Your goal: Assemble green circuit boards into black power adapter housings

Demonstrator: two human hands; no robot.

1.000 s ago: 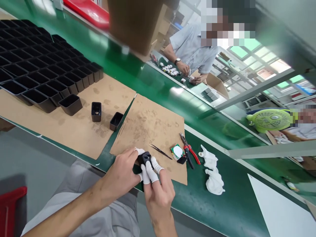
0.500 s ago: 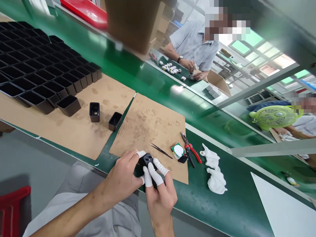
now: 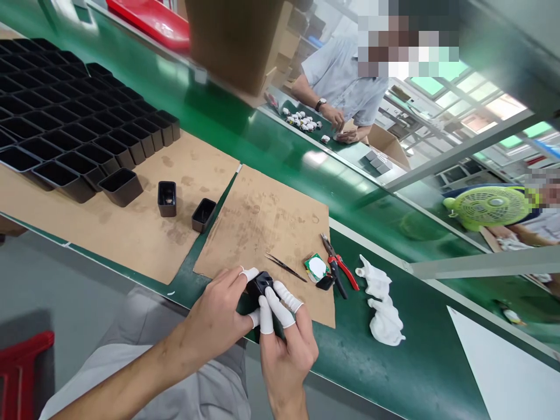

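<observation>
Between my hands is a small black plastic housing (image 3: 263,282), held over the near edge of the cardboard. My left hand (image 3: 223,306) grips its left side with finger and thumb, both in white finger cots. On its right side, the white-capped fingers of my right hand (image 3: 286,332) press against it. My fingers hide much of its lower part. Just beyond lie tweezers (image 3: 286,267), a green circuit board with a white round face (image 3: 317,267), a small black piece (image 3: 325,283) and red-and-black pliers (image 3: 338,265).
Many black rectangular cups (image 3: 65,116) stand in rows at left; two single cups (image 3: 167,198) sit nearer. Crumpled white cloths (image 3: 385,318) lie right of the cardboard sheet (image 3: 271,204). Across the bench, a co-worker (image 3: 341,93) handles small white parts. A green fan (image 3: 490,207) stands far right.
My right hand has shifted slightly right, its fingers moving a little on the black housing. My left hand keeps its grip. The co-worker's hands have moved slightly.
</observation>
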